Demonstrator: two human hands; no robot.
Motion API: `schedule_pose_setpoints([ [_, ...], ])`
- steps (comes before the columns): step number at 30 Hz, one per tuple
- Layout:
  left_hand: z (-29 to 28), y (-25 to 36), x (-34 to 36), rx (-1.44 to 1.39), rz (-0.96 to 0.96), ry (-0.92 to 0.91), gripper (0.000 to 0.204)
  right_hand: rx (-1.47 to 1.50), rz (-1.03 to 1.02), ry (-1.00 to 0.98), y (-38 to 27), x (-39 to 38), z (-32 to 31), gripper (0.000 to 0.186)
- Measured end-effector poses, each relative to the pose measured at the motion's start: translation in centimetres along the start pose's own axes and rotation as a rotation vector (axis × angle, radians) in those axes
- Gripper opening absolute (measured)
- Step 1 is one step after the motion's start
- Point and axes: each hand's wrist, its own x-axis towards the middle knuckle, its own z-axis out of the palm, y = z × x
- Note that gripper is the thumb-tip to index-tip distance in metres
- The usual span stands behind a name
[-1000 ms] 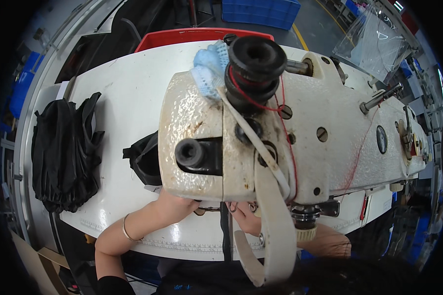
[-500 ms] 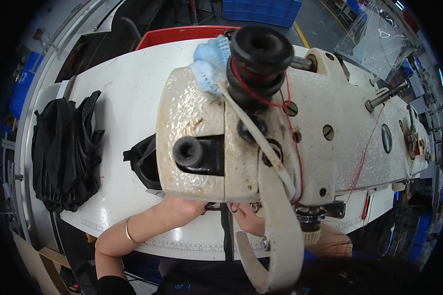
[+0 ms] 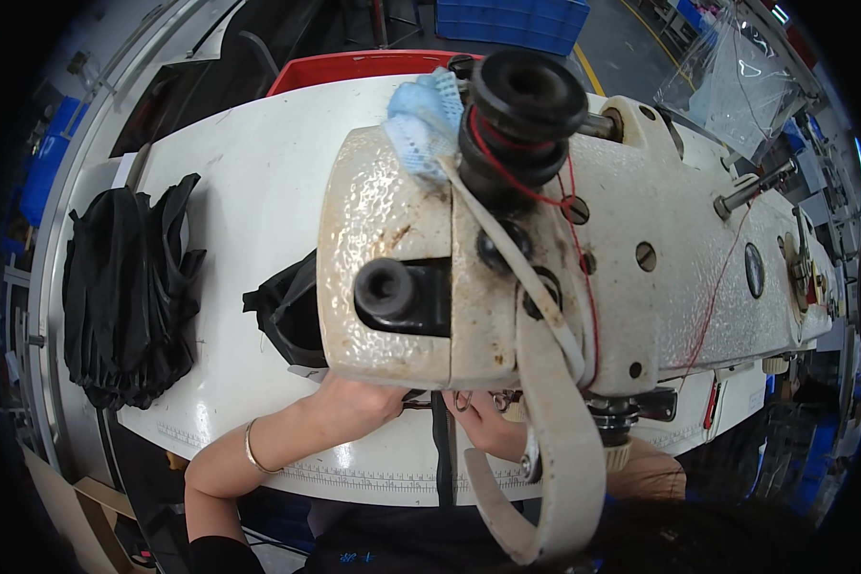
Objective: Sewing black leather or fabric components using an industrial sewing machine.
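Left hand (image 3: 359, 408) and right hand (image 3: 493, 428) have barely moved at the sewing machine (image 3: 627, 306), suggesting the step continues, though whether fingers grasp the black strip (image 3: 445, 457), I cannot tell.

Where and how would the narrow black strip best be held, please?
I would pinch the black strip across its narrow width, midway along its visible length, with the left hand coming from the left. Its long edges are exposed there against the white tabletop, whereas the machine head hides its far end and the curved cream lever sits to its right.
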Motion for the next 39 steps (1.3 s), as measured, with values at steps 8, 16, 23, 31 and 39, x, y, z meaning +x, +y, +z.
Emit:
schedule_pose_setpoints([
  [8,-1.8,1.3,0.9,0.038,-0.092,-0.087,0.032,-0.097,-0.196,-0.087,1.1,1.0,-2.1,0.037],
  [16,0.5,0.9,-0.5,-0.011,-0.096,-0.03,0.034,-0.369,-0.327,-0.094,1.0,0.2,-1.2,0.029],
  [23,-0.3,1.8,-0.8,0.202,0.058,-0.073,0.034,-0.049,-0.09,-0.038,0.6,1.6,-3.7,0.024],
  [31,-1.0,0.6,0.5,0.251,-0.004,-0.062,0.032,-0.376,-0.072,-0.098,1.0,1.4,-1.4,0.023],
  [39,-0.5,0.6,0.6,0.228,-0.016,0.025,0.032,0.3,0.341,0.028,1.1,2.0,-1.1,0.017],
])
